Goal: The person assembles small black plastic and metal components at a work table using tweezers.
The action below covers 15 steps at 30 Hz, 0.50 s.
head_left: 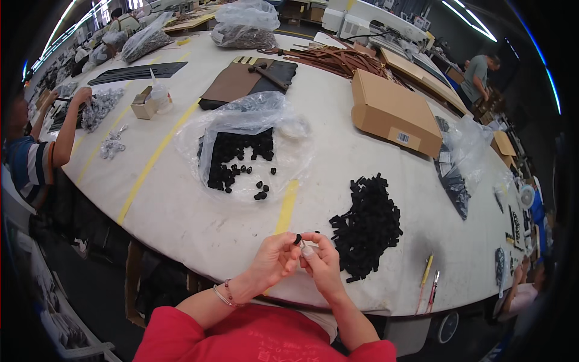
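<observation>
Close to the table's front edge, my left hand [278, 258] pinches a small black piece [297, 239] between thumb and fingertips. My right hand [323, 262] meets it there, thumb and index finger curled together against the piece; what lies between them is too small to make out. A heap of short black strips [368, 224] spreads on the table just right of my hands. Beyond my hands lies an opened clear plastic bag [241, 111], with many small folded black pieces [244, 148] in and on it. A few of these pieces [261, 195] lie loose at its near side.
Right of the heap lie a yellow-handled tool [427, 269] and a red-handled one [434, 286]. A cardboard box [395, 111], a hammer [269, 77] on dark sheets and a small open carton [143, 107] stand farther back. Another person's hands [82, 95] work at far left.
</observation>
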Each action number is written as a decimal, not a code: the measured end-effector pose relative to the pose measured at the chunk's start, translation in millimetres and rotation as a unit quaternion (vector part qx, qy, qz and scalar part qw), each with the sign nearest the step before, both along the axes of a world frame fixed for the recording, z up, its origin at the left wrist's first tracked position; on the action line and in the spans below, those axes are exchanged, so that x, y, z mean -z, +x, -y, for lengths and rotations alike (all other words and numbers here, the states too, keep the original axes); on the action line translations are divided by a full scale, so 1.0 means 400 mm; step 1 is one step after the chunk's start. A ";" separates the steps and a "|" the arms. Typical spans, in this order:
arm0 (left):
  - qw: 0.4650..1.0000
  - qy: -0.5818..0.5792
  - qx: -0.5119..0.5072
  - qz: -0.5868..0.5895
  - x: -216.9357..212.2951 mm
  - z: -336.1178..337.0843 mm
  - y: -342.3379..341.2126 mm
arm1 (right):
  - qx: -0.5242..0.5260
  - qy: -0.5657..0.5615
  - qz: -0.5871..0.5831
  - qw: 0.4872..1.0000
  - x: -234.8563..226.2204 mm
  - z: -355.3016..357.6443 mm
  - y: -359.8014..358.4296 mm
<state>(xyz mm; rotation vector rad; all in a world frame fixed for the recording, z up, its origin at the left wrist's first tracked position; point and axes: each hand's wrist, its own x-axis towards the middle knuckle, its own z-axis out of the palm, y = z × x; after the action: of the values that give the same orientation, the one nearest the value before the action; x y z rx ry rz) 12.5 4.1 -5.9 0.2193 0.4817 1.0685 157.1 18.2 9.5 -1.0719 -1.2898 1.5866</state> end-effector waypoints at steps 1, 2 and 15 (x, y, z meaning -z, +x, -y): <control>1.000 0.014 0.006 -0.011 0.010 -0.009 -0.005 | -0.013 -0.002 0.027 1.000 -0.011 -0.005 0.005; 1.000 0.018 0.016 -0.006 -0.008 -0.040 -0.012 | -0.020 -0.006 0.055 0.998 -0.015 -0.011 0.016; 0.915 0.017 0.385 -0.119 0.092 0.235 -0.165 | -0.095 -0.111 0.042 0.988 -0.024 0.028 0.131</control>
<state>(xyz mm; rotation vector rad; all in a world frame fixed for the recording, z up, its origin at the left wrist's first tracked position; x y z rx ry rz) -53.3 -89.8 -42.8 0.5252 0.5296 0.2735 209.3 7.0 18.9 -1.1913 -1.3272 1.8806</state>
